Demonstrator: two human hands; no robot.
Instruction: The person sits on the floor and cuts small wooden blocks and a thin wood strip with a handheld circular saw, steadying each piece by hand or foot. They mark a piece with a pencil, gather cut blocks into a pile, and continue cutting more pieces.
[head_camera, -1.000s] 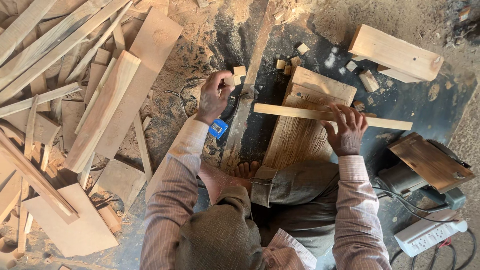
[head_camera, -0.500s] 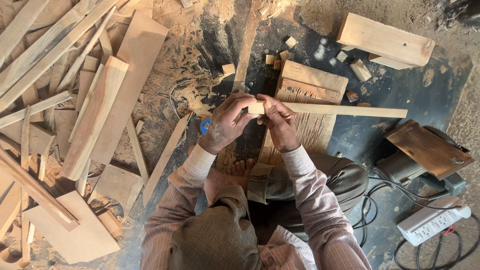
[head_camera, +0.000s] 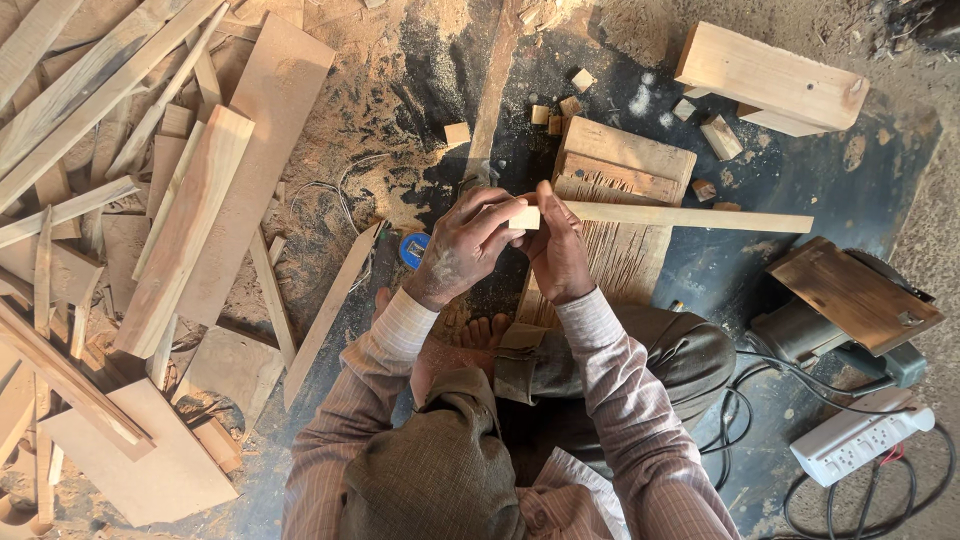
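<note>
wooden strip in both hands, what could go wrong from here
1. Both hands, left hand and right hand, grip only one end of the wooden strip; the long free end could swing and knock the small offcuts nearby.
2. Bare feet rest just below the work amid sawdust and scraps, so a dropped strip or splinter may hurt them.
3. Cables from the power strip trail beside the knee and might snag.

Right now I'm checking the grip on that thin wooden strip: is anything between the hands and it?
Nothing visible. The left hand and right hand both close directly on the near end of the wooden strip, with the fingers wrapped over it. The rest of the strip extends to the right over a grooved wooden block.
</note>
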